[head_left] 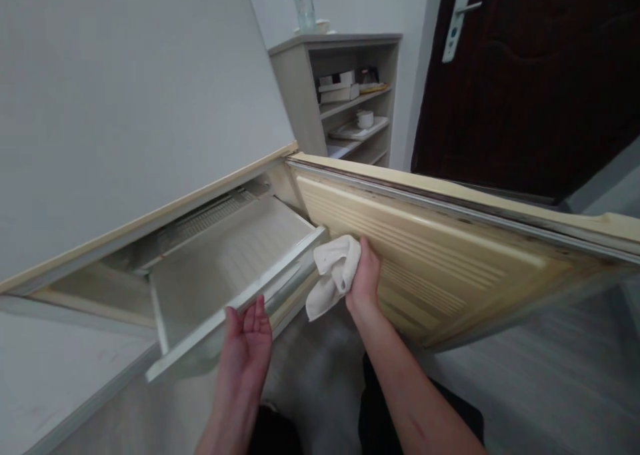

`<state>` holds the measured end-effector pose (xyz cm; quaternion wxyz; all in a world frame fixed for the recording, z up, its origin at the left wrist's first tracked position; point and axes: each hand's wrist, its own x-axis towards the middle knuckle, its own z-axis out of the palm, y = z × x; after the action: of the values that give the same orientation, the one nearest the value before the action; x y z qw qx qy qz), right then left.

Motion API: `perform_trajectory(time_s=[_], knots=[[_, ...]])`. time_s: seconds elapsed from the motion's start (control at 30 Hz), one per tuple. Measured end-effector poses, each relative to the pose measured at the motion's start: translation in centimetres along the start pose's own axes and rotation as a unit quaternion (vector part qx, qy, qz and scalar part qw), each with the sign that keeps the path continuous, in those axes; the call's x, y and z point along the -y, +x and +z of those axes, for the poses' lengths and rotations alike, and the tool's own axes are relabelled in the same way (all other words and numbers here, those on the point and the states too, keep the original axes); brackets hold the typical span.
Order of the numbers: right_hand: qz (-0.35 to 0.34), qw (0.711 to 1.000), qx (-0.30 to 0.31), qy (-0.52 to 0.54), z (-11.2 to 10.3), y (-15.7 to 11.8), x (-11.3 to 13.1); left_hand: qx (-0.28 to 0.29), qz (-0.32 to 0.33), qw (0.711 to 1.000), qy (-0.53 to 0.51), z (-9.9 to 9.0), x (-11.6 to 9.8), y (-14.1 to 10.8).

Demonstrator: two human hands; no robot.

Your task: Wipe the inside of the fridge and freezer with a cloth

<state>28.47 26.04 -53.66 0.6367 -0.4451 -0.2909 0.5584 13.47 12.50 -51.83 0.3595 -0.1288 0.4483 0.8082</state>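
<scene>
A white freezer drawer (230,242) is pulled partway out of the open compartment, and nothing shows inside it. My left hand (247,338) is palm up at the drawer's front edge, its fingers curled against the handle area and the thumb by the rim. Bunched in my right hand (365,278) is a white cloth (335,272). It hangs just beyond the drawer's right front corner, before the yellowed inner face of the open freezer door (450,268). The cloth's far side and some right-hand fingers are hidden.
The fridge's pale side or front panel (125,95) fills the upper left. Behind stands a grey shelf unit (290,75) with boxes and a white cup, and a plastic bottle (304,5) on top. A dark door (530,88) is at the upper right.
</scene>
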Motion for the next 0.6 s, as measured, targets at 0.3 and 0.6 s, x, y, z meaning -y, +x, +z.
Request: perform_trajectory(time_s=[0.3,0.6], knots=[[0.165,0.962,0.163,0.145,0.5,-2.5,1.4,0.047,-0.032,0.997,-0.052,-0.6,0.7,0.5],[0.197,0.931,0.233,0.199,4.7,-6.2,-0.2,0.129,-0.055,0.988,-0.057,-2.9,2.3,-0.2]])
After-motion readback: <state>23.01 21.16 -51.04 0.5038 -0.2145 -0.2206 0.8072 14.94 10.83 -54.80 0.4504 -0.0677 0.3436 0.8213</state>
